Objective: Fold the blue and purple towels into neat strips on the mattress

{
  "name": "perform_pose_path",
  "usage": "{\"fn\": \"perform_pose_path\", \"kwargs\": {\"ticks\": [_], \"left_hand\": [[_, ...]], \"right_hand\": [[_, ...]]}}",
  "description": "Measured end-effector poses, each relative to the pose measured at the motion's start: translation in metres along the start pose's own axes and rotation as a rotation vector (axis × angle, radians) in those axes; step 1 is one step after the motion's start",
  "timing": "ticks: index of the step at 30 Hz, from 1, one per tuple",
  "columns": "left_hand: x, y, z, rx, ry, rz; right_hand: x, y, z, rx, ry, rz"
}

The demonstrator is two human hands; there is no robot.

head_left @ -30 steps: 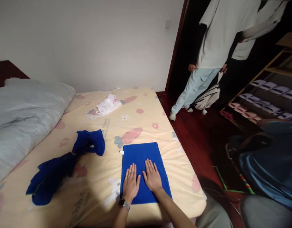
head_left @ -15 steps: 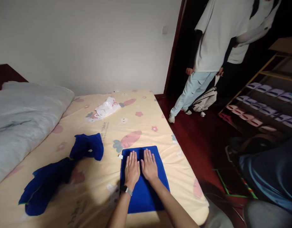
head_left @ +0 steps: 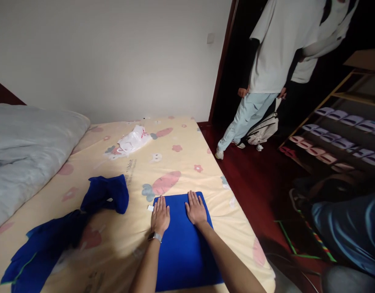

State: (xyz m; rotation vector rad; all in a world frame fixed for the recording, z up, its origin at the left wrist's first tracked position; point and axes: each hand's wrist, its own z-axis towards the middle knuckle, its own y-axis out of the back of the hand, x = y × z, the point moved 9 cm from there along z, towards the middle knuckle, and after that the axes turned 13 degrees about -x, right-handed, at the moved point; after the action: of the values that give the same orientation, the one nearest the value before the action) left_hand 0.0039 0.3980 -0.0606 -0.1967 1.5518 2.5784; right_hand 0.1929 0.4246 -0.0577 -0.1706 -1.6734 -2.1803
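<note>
A blue cloth [head_left: 183, 244], flat and rectangular, lies on the bed near its right edge, with a small white tag [head_left: 150, 208] sticking out at its upper left. My left hand [head_left: 160, 216] rests flat on the cloth's left edge, fingers stretched out, a watch [head_left: 155, 236] on that wrist. Palm down, my right hand [head_left: 196, 208] lies on the upper right part of the cloth, fingers extended. Both hands hold nothing. Further left, two crumpled blue cloths [head_left: 106, 193] lie touching or overlapping; where one ends I cannot tell.
A white plastic bag [head_left: 134, 140] lies towards the wall on the patterned bed sheet [head_left: 172, 162]. A grey quilt [head_left: 31, 150] is heaped at left. Two people [head_left: 275, 53] stand beyond the bed with a bag [head_left: 263, 128]. Slippers fill a rack [head_left: 330, 95] at right.
My hands have moved apart across the cloth, the left towards its left edge and the right towards its right edge. The view has shifted slightly.
</note>
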Motion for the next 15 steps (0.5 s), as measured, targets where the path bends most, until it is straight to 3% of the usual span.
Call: {"fn": "perform_pose_path", "kwargs": {"ticks": [6, 8, 11, 13, 15], "left_hand": [[0.055, 0.013, 0.008, -0.055, 0.154, -0.055], [0.081, 0.042, 0.015, -0.108, 0.195, -0.079], [0.109, 0.118, 0.009, -0.334, 0.238, -0.050], [0.098, 0.158, -0.015, -0.377, 0.130, -0.032], [0.059, 0.172, -0.058, -0.227, -0.132, -0.075]], "right_hand": [[-0.056, 0.014, 0.009, -0.001, -0.060, -0.045], [-0.075, 0.033, 0.010, 0.007, -0.091, -0.039], [-0.095, 0.092, -0.008, -0.141, -0.115, -0.009], [-0.089, 0.136, -0.042, -0.258, -0.040, 0.042], [-0.063, 0.160, -0.093, -0.227, 0.119, 0.131]]}}
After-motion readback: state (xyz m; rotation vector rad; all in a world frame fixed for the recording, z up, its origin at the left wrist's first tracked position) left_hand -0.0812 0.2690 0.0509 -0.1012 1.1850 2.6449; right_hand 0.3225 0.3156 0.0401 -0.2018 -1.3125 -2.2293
